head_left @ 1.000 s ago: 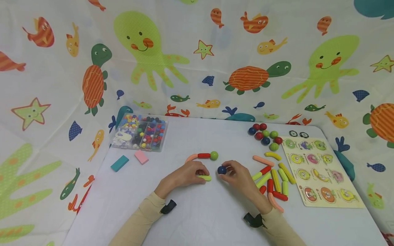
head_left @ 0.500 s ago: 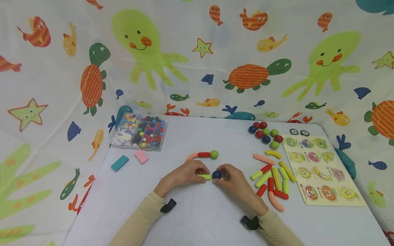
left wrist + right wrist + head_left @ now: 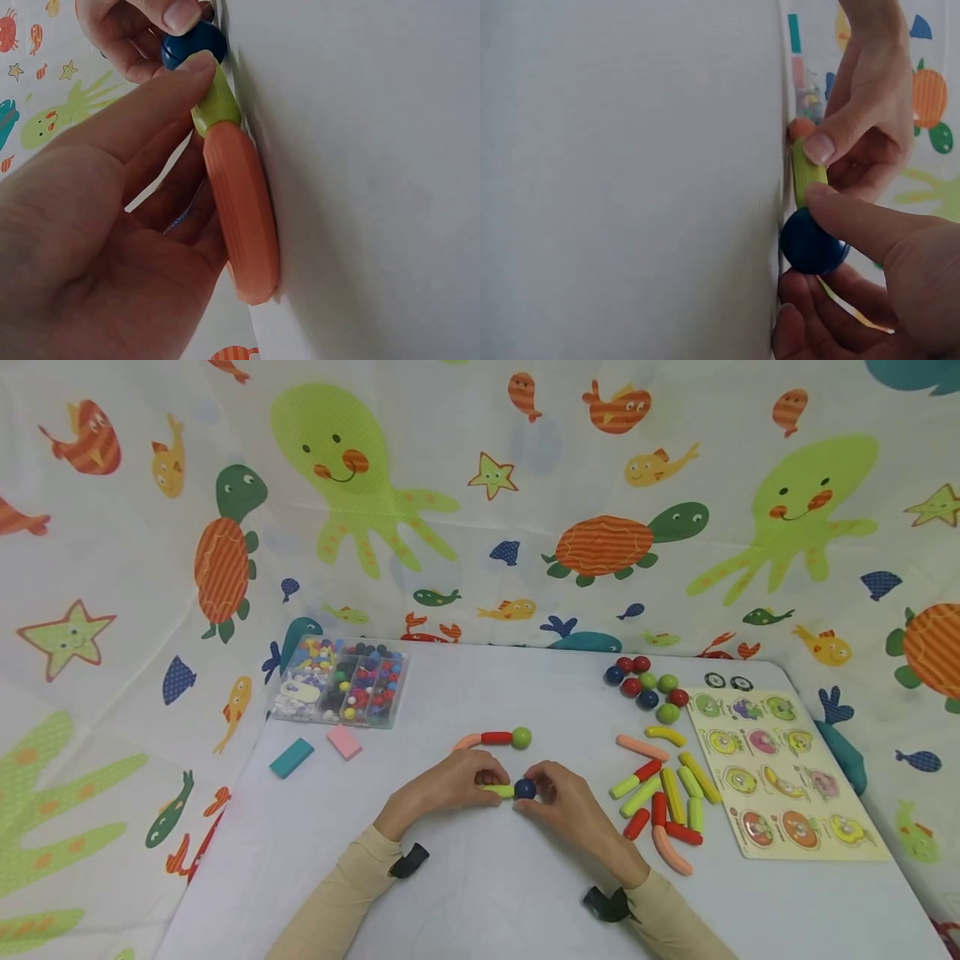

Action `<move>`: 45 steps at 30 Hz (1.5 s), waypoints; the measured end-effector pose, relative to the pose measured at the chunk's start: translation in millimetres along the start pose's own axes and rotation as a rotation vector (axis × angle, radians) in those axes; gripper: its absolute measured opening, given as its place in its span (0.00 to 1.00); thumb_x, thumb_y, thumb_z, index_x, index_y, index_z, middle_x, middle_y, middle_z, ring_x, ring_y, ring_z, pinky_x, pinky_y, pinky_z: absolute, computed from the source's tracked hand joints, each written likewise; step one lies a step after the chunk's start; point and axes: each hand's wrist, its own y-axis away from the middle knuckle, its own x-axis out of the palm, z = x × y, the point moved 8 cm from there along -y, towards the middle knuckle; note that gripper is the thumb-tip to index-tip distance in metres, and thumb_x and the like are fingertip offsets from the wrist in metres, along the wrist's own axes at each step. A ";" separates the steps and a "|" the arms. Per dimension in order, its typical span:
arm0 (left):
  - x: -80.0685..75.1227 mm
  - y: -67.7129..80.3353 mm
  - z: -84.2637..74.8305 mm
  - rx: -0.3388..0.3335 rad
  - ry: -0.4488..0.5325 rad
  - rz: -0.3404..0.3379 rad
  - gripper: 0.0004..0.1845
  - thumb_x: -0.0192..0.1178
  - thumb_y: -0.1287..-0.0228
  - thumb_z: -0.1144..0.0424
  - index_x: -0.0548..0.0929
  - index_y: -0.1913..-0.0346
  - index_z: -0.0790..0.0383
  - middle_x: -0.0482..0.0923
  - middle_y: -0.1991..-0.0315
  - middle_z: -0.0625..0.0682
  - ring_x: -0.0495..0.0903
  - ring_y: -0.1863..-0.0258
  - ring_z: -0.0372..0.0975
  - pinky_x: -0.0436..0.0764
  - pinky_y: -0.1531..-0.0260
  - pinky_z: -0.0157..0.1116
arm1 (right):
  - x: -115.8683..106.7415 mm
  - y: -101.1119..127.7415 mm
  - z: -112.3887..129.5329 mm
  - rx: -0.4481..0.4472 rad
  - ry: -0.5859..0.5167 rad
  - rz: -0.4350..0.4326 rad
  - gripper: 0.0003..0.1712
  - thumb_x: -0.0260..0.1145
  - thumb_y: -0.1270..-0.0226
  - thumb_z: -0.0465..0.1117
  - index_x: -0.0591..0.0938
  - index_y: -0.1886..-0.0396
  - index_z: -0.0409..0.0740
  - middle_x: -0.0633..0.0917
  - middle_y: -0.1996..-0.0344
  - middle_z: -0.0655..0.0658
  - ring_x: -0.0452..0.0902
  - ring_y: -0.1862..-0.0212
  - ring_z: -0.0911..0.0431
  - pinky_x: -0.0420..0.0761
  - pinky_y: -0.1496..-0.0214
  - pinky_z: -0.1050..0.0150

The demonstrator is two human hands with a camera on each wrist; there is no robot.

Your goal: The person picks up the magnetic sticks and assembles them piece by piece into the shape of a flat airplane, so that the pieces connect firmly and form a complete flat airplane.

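Observation:
My left hand [image 3: 453, 781] pinches a short yellow-green stick [image 3: 219, 105] between thumb and fingers. An orange curved stick [image 3: 241, 214] is lined up end to end behind it, beneath the palm. From the other side my right hand [image 3: 566, 802] pinches a dark blue ball [image 3: 810, 241] right at the free end of the yellow-green stick. The three pieces form one row close to the tabletop. Just beyond the hands lies a similar row: an orange curved stick [image 3: 467, 742], a red stick [image 3: 497, 738] and a green ball [image 3: 521, 737].
A compartment box of beads [image 3: 341, 683] stands at the back left, near a teal block [image 3: 292, 758] and a pink block [image 3: 344, 743]. To the right lie several coloured sticks [image 3: 672, 797], several balls [image 3: 632, 687] and a fruit puzzle board [image 3: 783, 777]. A patterned cloth [image 3: 465, 535] hangs behind.
My right hand has moved left, bringing the blue ball from a gap away up to the end of the yellow-green stick. The left hand has stayed almost still.

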 end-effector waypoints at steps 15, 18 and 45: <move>-13.2 -3.6 0.2 -0.022 -0.002 -0.047 0.12 0.74 0.40 0.61 0.89 0.54 0.55 0.85 0.60 0.43 0.81 0.61 0.32 0.82 0.54 0.31 | -71.8 -6.8 -10.5 0.015 0.029 -0.123 0.21 0.74 0.35 0.47 0.84 0.45 0.45 0.87 0.56 0.47 0.81 0.56 0.59 0.84 0.52 0.63; -14.6 -3.3 -0.2 -0.019 0.013 -0.060 0.12 0.74 0.40 0.61 0.89 0.54 0.56 0.86 0.59 0.45 0.81 0.60 0.32 0.82 0.53 0.32 | -95.3 -2.4 -21.1 0.016 0.058 -0.162 0.19 0.72 0.32 0.44 0.84 0.44 0.45 0.88 0.55 0.47 0.81 0.56 0.58 0.82 0.54 0.68; -7.3 0.4 6.4 -0.066 0.060 -0.064 0.14 0.71 0.36 0.56 0.89 0.51 0.59 0.85 0.57 0.42 0.82 0.57 0.31 0.83 0.48 0.36 | -108.9 23.1 -82.7 0.166 0.291 0.135 0.17 0.75 0.38 0.35 0.87 0.49 0.45 0.86 0.59 0.50 0.74 0.61 0.57 0.78 0.59 0.69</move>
